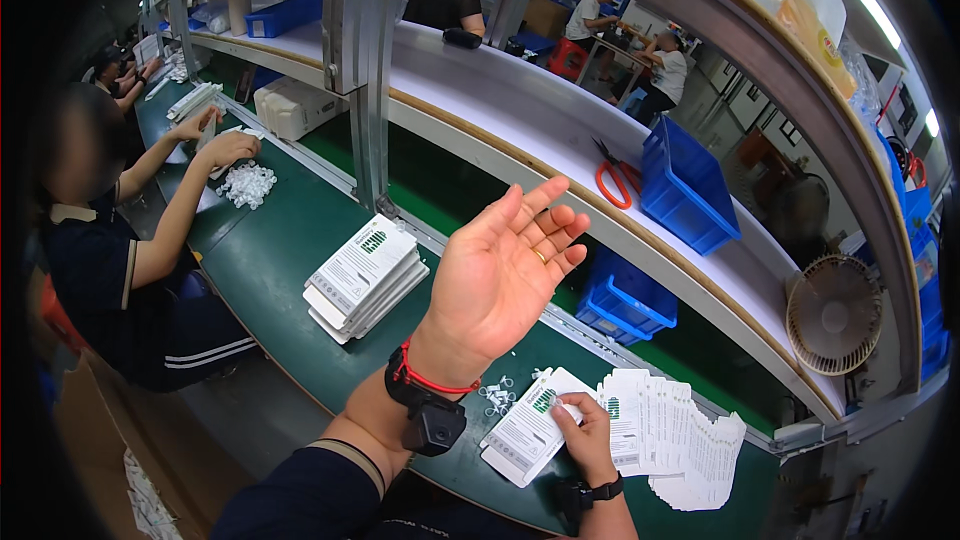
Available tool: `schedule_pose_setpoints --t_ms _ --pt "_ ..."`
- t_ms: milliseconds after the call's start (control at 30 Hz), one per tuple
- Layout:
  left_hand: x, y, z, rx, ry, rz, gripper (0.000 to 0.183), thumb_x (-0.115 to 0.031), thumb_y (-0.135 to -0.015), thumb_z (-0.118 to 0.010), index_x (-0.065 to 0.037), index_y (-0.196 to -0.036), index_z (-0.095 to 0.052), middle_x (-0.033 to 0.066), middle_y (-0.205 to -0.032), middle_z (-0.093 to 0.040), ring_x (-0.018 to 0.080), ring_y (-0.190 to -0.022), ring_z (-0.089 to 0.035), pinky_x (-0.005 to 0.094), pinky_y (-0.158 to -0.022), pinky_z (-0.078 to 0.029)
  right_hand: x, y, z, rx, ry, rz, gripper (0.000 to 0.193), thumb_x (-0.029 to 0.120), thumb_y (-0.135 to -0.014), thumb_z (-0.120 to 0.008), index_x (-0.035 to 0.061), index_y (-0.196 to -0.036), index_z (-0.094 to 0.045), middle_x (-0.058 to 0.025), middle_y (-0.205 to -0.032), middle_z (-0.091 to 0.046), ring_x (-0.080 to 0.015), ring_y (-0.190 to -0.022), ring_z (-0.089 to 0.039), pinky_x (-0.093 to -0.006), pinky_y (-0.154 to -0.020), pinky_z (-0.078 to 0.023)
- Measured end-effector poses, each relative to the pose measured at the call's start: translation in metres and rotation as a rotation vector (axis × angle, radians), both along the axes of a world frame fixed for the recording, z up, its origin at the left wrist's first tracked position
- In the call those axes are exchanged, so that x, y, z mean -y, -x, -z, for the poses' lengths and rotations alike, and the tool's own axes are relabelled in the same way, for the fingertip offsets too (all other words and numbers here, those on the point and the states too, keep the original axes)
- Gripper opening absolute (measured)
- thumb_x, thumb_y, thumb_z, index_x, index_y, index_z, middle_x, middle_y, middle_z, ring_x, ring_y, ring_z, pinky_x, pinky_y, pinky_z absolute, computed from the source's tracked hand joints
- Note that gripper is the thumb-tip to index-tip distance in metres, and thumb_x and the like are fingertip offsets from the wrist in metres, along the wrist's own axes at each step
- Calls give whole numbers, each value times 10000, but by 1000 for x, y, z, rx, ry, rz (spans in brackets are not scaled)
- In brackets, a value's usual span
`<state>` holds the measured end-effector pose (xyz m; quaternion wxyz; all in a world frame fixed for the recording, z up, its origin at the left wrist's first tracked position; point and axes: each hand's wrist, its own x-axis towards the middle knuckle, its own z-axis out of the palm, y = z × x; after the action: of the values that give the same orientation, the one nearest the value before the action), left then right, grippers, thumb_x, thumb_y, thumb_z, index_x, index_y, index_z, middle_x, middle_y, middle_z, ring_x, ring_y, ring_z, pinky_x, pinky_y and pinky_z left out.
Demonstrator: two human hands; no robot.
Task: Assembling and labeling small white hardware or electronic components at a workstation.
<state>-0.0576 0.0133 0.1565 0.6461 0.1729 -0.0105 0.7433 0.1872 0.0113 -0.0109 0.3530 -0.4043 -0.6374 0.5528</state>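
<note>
My left hand [500, 275] is raised over the bench, palm up and bare, with its fingers apart and slightly bent. It holds nothing. A ring is on one finger, and a red cord and a dark strapped device [432, 410] sit at the wrist. Low on the right, my right hand [588, 430] has thumb and fingers closed at the upper right side of a flat white box [523, 435] with green print. The fingers partly cover that box. Small clear loops [497, 396] lie loose beside it. Several similar flat white boxes [650, 425] are fanned out to its right.
A stack of flat white boxes [365, 275] stands left of my raised hand on the green bench [300, 350]. A co-worker's hands [228, 145] are near a pile of small clear pieces [246, 186]. Red-handled scissors [613, 183], a blue bin [690, 185] and a fan [834, 313] line the shelf.
</note>
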Motion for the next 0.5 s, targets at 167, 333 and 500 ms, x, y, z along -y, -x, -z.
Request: schedule_pose_setpoints --t_ms 167,333,500 --pt "-1 0 1 -12 2 -10 433 -270 -972 -428 24 -1290 -424 113 -1051 -540 239 -1077 -502 365 -920 -422 -1 0 0 0 9 -5 150 94 -857 -650 4 -975 -628 -32 -862 -644 -64 -762 -572 -196 -660 -461" --pt "0 -2 -1 -40 59 -75 356 -196 -971 -447 -2 -1270 -458 90 -981 -561 202 -1016 -535 327 -874 -451 -1 0 2 16 -25 -5 149 100 -855 -654 7 -969 -631 -30 -866 -643 -66 -767 -566 -198 -664 -456" --pt "9 -7 0 -152 -124 -36 250 -151 -951 -498 -8 -1141 -575 24 -784 -556 110 -683 -553 236 -601 -475 0 -3 3 31 -20 15 124 85 -844 -662 12 -934 -619 -22 -866 -634 -67 -766 -559 -205 -683 -455"
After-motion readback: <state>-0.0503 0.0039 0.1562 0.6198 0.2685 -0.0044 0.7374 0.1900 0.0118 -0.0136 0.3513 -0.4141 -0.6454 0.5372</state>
